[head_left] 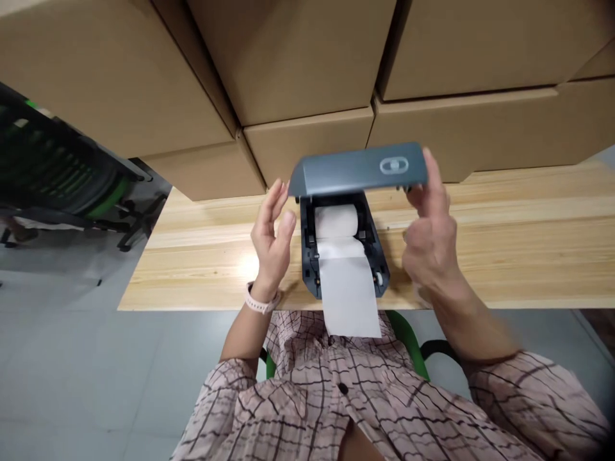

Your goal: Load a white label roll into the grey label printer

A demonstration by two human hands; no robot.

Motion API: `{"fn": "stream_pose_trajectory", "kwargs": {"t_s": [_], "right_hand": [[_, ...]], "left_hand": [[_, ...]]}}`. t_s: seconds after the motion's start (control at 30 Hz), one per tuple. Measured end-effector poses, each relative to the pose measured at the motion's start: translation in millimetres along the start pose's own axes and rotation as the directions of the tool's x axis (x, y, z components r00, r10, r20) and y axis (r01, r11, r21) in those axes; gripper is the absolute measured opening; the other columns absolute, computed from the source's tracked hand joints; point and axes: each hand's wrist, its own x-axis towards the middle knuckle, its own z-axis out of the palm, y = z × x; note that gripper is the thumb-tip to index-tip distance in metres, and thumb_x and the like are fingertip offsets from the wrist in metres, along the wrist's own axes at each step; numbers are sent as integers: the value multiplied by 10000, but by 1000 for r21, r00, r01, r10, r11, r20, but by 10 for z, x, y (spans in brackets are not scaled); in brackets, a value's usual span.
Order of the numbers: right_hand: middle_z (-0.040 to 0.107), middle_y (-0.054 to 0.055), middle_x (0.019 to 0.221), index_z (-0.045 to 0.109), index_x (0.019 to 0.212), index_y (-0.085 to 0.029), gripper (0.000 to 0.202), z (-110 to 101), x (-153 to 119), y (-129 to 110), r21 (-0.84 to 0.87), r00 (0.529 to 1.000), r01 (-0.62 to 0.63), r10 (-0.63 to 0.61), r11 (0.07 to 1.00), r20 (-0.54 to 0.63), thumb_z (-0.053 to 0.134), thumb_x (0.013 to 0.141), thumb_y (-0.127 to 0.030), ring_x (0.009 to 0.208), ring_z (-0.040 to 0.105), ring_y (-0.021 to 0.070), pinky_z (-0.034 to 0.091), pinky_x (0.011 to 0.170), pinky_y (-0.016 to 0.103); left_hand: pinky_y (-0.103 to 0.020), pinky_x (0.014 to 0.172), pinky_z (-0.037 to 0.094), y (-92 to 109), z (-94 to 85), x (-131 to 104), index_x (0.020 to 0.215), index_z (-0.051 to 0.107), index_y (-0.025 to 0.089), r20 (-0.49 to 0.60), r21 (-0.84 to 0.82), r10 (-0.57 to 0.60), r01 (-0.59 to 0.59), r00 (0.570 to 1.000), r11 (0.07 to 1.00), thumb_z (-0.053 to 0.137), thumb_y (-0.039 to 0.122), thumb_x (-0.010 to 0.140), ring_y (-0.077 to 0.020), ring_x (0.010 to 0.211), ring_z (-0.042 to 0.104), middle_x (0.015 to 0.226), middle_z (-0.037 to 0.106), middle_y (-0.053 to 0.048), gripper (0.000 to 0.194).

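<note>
A dark label printer (310, 269) stands on the wooden table, its blue-grey lid (346, 171) raised over the back. Inside lies a white paper roll (336, 221), and a paper strip (350, 294) runs forward out of the printer past the table's front edge. My left hand (273, 240) is at the lid's left end, fingers stretched and thumb apart; whether the fingertips touch the lid I cannot tell. At the lid's right end, my right hand (432, 237) grips the edge, its index finger along the side and other fingers curled underneath.
Large cardboard boxes (307, 57) stand close together along the back of the table (528, 243). On the floor at the left is a black and green office chair (57, 166). A green seat (406, 339) shows beneath me.
</note>
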Motion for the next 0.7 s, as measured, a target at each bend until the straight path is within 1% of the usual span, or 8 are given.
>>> {"fn": "stream_pose_trajectory", "kwargs": {"t_s": [0.07,0.13,0.3,0.43,0.53,0.6,0.63,0.7], "right_hand": [[363,40,1741,96,1727,-420,731,26,309,41,-72,988,141,-145,987,-52,164,1068,-728,1580,391,407,324,1256,735],[312,53,1767,78,1729,-402,727,70,567,97,-126,974,203,-213,971,-76,201,1079,-701,1609,338,396,310,1266,725],[130,-28,1825,-3,1715,-443,748,183,1031,210,-198,990,108,-123,974,-65,223,1058,-719,1689,130,311,231,1335,643],[174,-40,1813,15,1721,-428,828,226,1304,215,-185,1000,10,-15,983,-25,320,1026,-759,1697,76,258,188,1369,596],[136,-31,1821,84,1716,-387,833,229,1346,170,-157,999,8,-14,988,-40,394,1026,-735,1696,79,238,165,1381,573],[96,-2,1828,152,1707,-324,830,241,1245,124,-167,994,29,-46,986,-100,459,1030,-690,1698,65,250,174,1378,558],[128,15,1823,211,1691,-304,792,255,1163,103,-162,989,50,-72,986,-130,477,1034,-657,1693,94,259,204,1369,549],[360,68,1744,398,1602,-288,632,293,977,81,-110,987,113,-124,988,-100,477,1047,-581,1629,300,289,325,1311,542]], "left_hand": [[-470,1316,368,-187,25,133,1611,441,358,46,-2,-96,96,994,995,603,516,1033,-285,1565,473,1669,512,-66,621],[-503,1314,351,-320,43,135,1620,417,344,112,10,-210,210,971,978,661,553,991,-310,1602,411,1701,464,-102,707],[-591,1306,320,-432,48,-90,1706,209,332,312,29,-416,428,854,903,759,623,875,-369,1654,282,1787,282,-148,1038],[-588,1245,420,-430,60,-129,1719,158,304,367,13,-412,438,834,899,781,623,828,-401,1617,350,1784,278,-163,1133],[-560,1209,464,-417,82,-106,1718,154,307,359,-4,-407,437,840,899,777,583,824,-396,1588,402,1779,288,-166,1125],[-549,1183,488,-394,96,-95,1716,158,299,348,0,-413,441,841,898,767,528,824,-390,1561,439,1770,309,-167,1104],[-543,1167,500,-377,100,-91,1716,159,286,345,8,-415,440,842,898,757,490,823,-386,1540,465,1756,339,-170,1094],[-520,1121,529,-326,98,-80,1715,166,254,342,42,-425,438,838,898,725,412,817,-371,1469,537,1691,447,-178,1069]]}}
